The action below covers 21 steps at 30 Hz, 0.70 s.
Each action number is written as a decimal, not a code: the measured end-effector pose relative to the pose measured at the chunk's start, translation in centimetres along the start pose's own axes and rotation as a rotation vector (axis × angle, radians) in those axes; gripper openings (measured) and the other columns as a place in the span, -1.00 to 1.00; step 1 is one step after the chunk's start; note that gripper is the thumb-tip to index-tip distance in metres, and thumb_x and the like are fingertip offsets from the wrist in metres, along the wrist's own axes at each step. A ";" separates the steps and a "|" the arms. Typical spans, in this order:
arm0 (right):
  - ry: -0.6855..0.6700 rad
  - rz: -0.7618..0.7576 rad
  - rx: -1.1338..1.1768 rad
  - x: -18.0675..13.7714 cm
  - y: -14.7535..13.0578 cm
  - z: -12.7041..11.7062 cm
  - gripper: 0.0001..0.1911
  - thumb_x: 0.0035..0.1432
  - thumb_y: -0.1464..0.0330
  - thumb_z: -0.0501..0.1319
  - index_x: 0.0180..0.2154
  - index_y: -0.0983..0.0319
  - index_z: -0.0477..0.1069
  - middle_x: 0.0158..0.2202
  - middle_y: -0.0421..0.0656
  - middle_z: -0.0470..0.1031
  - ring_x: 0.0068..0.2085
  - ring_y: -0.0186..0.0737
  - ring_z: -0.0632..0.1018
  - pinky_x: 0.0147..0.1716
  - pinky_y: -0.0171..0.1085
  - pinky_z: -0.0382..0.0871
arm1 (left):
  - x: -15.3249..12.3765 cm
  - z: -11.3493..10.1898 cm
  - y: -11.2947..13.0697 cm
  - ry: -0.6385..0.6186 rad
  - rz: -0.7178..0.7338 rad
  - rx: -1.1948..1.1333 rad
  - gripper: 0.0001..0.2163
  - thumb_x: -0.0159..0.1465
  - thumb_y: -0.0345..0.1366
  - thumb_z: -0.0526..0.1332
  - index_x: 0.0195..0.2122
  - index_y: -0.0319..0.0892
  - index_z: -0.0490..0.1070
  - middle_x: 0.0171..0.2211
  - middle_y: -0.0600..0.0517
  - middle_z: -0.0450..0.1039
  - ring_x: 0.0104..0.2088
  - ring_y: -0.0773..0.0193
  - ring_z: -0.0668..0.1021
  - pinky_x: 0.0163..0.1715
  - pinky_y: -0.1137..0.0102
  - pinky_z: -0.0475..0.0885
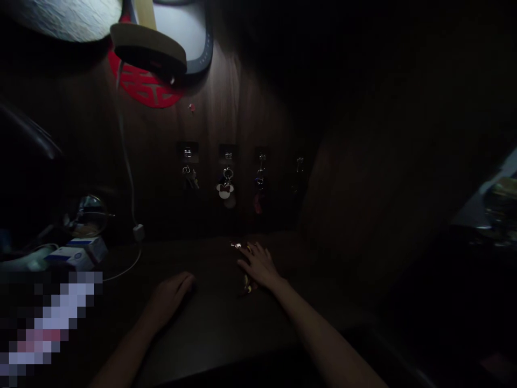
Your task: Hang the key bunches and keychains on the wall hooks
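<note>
Right hand (258,265) spread, fingertips over small glinting metal piece (236,245) on dark tabletop (210,323); piece looks light, hard, slippery, best pinched at edge. Yellow charm (246,285) just below palm. Left hand (172,296) open, empty, nearby. Farther, keys (189,177) hang on wooden wall panel (242,108).

Home interior, dim-lit. Item: dark wood-grain wall panel (246,108), ahead of the right hand (258,264), fitted with a row of small square metal hooks (228,154) carrying metal keys (189,177) and a white-and-red Minnie Mouse keyring (225,189). Item: red cut-out character ornament (143,83), higher, ahead of the left hand (172,299).
</note>
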State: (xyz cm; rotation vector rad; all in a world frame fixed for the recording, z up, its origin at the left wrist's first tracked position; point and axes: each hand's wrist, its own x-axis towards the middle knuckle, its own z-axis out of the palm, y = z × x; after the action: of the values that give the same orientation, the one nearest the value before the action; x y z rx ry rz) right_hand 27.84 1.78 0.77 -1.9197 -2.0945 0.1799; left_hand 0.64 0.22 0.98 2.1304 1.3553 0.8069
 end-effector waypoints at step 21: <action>-0.039 -0.647 0.150 -0.6 -9.4 3.2 -0.56 0.20 0.24 0.10 0.12 0.07 0.22 0.18 -0.19 0.24 0.24 -0.15 0.13 0.18 -0.07 0.01 | 1.3 1.1 -3.5 0.302 0.083 0.080 -0.74 0.21 -0.27 0.01 -0.15 -0.11 0.42 -0.15 -0.05 0.46 -0.09 0.15 0.46 -0.04 0.20 0.34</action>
State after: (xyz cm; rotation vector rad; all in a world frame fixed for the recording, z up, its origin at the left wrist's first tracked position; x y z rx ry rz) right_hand 18.01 0.54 0.37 -1.0868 -2.5184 0.2210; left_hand -0.35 2.73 -1.88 2.2046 1.4751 1.1648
